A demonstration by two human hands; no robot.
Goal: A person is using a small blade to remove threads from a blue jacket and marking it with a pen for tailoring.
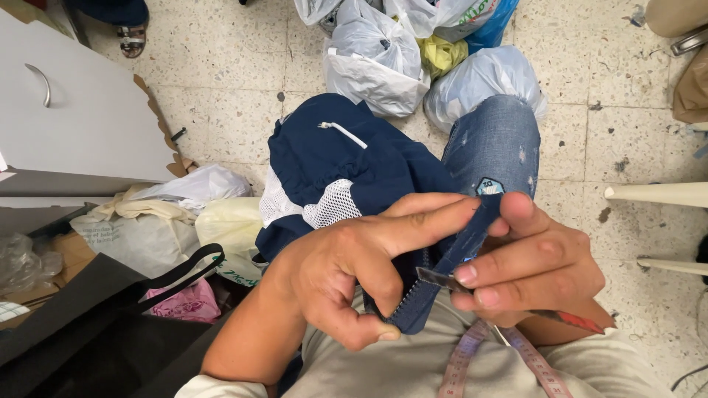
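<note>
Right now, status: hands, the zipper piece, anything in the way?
Left hand pinching the denim zipper strip. Right hand on its upper end, gripping a thin metal blade at the teeth. Navy garment draped over knee behind; nothing blocking.

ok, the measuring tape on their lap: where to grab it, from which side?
Best guess: pinch the measuring tape on its left strand, coming from above. That strand lies flat and bare on the lap, while the right hand and the blade it holds cover the upper end.
</note>
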